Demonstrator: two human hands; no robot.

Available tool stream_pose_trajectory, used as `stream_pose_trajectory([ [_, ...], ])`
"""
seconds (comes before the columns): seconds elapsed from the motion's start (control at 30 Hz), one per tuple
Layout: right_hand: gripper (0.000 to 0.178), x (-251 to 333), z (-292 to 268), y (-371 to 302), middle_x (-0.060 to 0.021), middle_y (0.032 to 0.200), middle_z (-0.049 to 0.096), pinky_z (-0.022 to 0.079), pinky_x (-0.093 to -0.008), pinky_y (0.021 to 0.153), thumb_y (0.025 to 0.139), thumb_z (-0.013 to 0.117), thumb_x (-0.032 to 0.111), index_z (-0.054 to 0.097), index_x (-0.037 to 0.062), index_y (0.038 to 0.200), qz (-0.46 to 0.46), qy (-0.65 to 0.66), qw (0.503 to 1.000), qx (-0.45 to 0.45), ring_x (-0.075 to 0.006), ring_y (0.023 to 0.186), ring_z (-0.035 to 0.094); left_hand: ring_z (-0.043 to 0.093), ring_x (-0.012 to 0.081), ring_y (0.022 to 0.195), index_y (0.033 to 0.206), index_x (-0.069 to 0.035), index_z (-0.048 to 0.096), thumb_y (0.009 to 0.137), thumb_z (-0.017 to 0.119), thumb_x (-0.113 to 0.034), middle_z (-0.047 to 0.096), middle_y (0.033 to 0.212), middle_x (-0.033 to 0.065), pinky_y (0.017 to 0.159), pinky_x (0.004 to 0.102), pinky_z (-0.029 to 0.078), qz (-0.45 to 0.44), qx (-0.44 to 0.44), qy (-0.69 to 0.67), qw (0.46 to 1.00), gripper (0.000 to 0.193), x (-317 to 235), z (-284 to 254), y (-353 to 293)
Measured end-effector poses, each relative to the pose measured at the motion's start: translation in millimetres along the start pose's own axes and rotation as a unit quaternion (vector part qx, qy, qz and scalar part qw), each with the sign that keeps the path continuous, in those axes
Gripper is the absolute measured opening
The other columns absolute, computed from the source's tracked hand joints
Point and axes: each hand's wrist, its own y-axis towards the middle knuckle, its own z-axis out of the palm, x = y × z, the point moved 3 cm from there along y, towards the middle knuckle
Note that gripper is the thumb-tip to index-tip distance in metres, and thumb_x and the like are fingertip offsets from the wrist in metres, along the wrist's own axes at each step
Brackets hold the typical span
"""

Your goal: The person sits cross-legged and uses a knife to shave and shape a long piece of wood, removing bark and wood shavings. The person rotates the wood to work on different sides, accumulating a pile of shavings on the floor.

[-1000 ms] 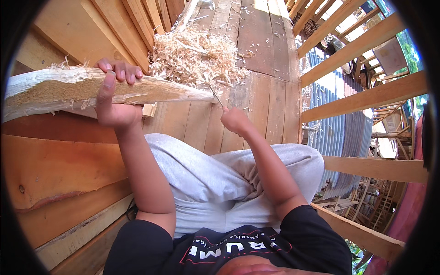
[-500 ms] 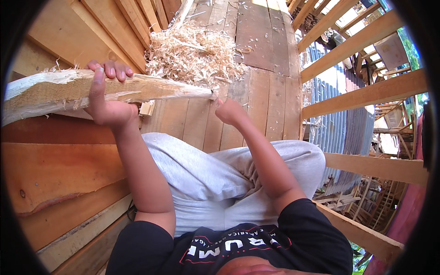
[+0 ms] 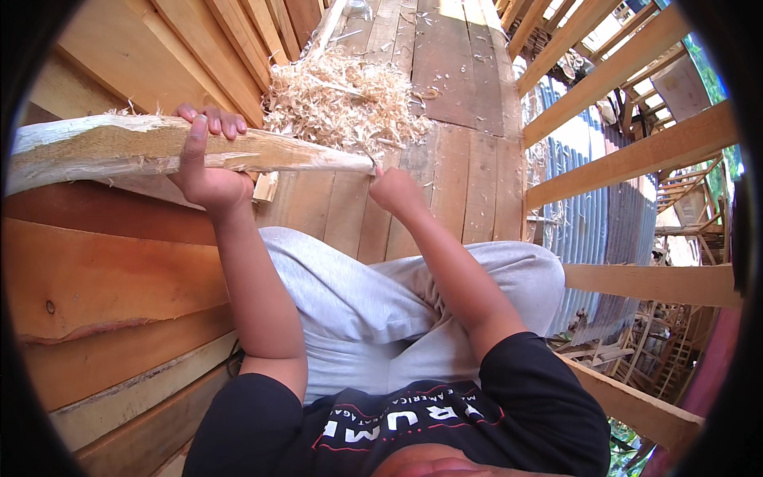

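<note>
A long, roughly hewn pale timber piece [image 3: 278,151] runs in from the left and tapers to a thin tip near the middle. My left hand [image 3: 211,163] is closed round its thicker part, thumb on the near face and fingers over the top. At the tapered tip, my right hand [image 3: 396,189] is curled into a fist. A thin, dark, curved tool [image 3: 373,160] shows just beyond the fist, against the wood's tip. The fist hides the rest of this tool, so its kind cannot be made out.
Curly wood shavings [image 3: 342,99] lie heaped on the plank floor [image 3: 469,183] beyond the timber. Stacked boards [image 3: 119,278] line the left side. A slatted wooden railing [image 3: 628,175] runs along the right, with corrugated metal sheets [image 3: 584,222] outside it. My crossed legs [image 3: 358,302] are below.
The whole view has shifted slightly, bringing the timber and both hands a little to the right in the picture. Both grips are kept, and the right fist remains at the tip.
</note>
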Motion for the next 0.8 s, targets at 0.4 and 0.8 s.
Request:
stream_pose_trajectory([
  [0.4, 0.047, -23, -2, 7, -0.0260, 0.124, 0.060, 0.045, -0.0472, 0.099, 0.097, 0.039, 0.032, 0.063, -0.0016, 0.119, 0.009, -0.081, 0.994, 0.076, -0.0401, 0.116, 0.058, 0.047, 0.0182, 0.071, 0.100, -0.008, 0.045, 0.080, 0.064, -0.018, 0.045, 0.078, 0.0067, 0.074, 0.0376, 0.042, -0.017, 0.127, -0.076, 0.989, 0.029, -2, 10, -11],
  [0.8, 0.049, -12, 5, 20, -0.0347, 0.109, 0.061, 0.046, -0.0503, 0.094, 0.097, 0.040, 0.031, 0.065, -0.0104, 0.104, -0.057, -0.010, 0.998, 0.015, -0.0477, 0.108, 0.058, 0.047, 0.0181, 0.069, 0.098, -0.006, 0.048, 0.081, 0.065, -0.016, 0.046, 0.076, 0.0073, 0.073, 0.0372, 0.043, -0.012, 0.062, -0.062, 0.996, 0.026, 0, 18, -5],
])
